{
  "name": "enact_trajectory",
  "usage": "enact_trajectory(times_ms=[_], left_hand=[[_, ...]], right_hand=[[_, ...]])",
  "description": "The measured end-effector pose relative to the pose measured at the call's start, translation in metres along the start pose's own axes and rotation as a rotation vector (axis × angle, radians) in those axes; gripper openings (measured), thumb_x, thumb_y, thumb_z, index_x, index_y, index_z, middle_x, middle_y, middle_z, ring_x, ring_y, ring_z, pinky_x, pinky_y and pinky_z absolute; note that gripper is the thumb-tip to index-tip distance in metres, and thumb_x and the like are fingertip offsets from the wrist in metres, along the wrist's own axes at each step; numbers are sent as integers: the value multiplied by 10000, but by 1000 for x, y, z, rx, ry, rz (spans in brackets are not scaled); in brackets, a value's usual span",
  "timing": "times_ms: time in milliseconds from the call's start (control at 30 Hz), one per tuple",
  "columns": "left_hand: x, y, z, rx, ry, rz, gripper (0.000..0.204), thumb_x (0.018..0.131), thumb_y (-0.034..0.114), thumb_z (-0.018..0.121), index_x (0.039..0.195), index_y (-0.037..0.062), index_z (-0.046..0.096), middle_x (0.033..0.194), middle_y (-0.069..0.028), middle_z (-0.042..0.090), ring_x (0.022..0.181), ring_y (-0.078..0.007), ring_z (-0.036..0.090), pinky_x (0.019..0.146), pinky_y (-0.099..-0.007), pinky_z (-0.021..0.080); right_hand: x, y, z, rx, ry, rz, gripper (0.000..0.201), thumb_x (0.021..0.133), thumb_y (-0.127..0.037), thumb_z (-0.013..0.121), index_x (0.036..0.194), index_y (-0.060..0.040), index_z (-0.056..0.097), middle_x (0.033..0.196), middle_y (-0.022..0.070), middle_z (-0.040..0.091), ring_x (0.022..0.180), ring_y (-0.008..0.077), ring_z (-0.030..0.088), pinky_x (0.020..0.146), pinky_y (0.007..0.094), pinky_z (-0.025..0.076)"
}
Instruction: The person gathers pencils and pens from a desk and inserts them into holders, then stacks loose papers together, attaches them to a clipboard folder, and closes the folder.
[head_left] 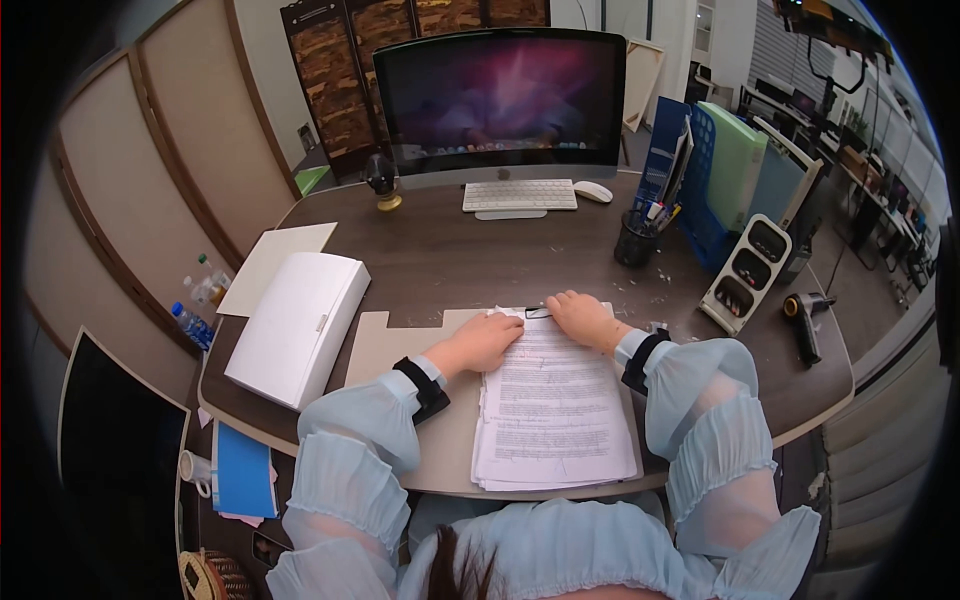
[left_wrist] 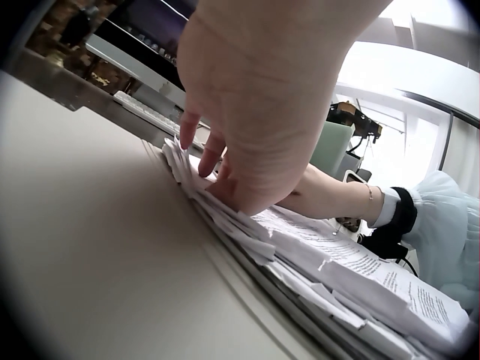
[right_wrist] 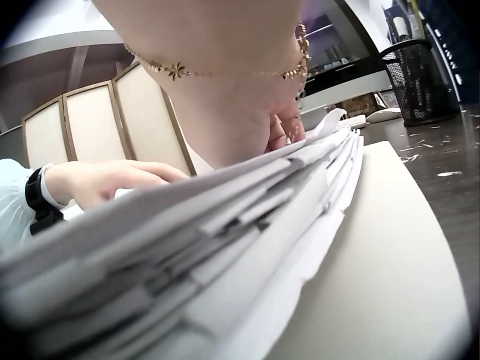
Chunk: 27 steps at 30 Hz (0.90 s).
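Note:
A thick stack of printed sheets [head_left: 560, 410] lies on a beige folder [head_left: 430, 450], its edges uneven. At the middle of the far edge is a small dark clip [head_left: 537, 312]. My left hand [head_left: 480, 342] grips the stack's far left corner; in the left wrist view the fingers of this hand [left_wrist: 255, 112] bend down at the paper edges. My right hand [head_left: 588, 322] holds the far right part beside the clip. Seen from the right wrist, this hand [right_wrist: 225, 90] has its fingertips bent at the far edge, partly hidden by the raised sheets [right_wrist: 225, 247].
A white box file [head_left: 290, 320] lies at the left on the desk. Behind stand a monitor [head_left: 500, 100], keyboard [head_left: 520, 195] and mouse [head_left: 593, 191]. A pen cup [head_left: 636, 238], file rack [head_left: 700, 190], white holder [head_left: 745, 275] and dark handheld tool [head_left: 803, 325] are at the right.

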<state>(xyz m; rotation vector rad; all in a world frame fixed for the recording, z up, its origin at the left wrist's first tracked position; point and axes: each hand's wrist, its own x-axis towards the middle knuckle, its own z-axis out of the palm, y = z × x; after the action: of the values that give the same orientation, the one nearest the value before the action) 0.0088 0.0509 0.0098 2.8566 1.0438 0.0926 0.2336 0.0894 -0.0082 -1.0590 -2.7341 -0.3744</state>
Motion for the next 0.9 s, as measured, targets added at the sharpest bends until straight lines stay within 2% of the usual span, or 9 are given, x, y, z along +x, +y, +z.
enact_trajectory(times_ms=[67,133,267,533,733,900], left_hand=[[-1,-1,2,6,-5,0,422,699,53,499,1121,50,484,1239,-73,429,1103,-217,414,909,-356,323],[-1,-1,2,13,-11,8,430,699,51,499,1129,52,477,1254,-77,414,1117,-220,401,915,-361,318],[0,1,3,72,-5,9,434,703,54,498,1135,55,469,1265,-82,401,1128,-229,386,939,-382,292],[5,4,-4,75,-35,17,379,701,51,498,1079,51,467,1285,-123,368,1145,-260,365,949,-398,278],[8,1,3,64,38,32,354,698,48,497,1051,48,467,1290,-145,354,1136,-274,373,930,-395,302],[13,1,3,88,-11,2,341,695,55,503,1034,45,476,1307,-169,333,1129,-288,380,923,-391,314]], right_hand=[[2,0,-2,-20,3,-30,89,740,-117,499,787,-44,519,816,79,546,791,226,554,656,301,477],[2,1,-2,-144,16,-172,85,739,-116,499,779,-44,519,782,74,552,760,205,570,619,287,491],[1,2,0,-170,14,-158,86,738,-115,501,787,-47,518,767,66,556,728,192,578,609,271,494],[8,13,-19,3,-116,-182,81,768,-98,480,782,-25,513,772,118,595,759,252,601,649,325,493],[15,25,-22,9,-155,-183,113,774,-103,476,810,-7,524,797,135,600,771,280,602,683,343,492],[13,21,-20,-53,-175,-200,110,781,-122,473,813,-36,533,801,109,609,781,246,601,695,320,468]])
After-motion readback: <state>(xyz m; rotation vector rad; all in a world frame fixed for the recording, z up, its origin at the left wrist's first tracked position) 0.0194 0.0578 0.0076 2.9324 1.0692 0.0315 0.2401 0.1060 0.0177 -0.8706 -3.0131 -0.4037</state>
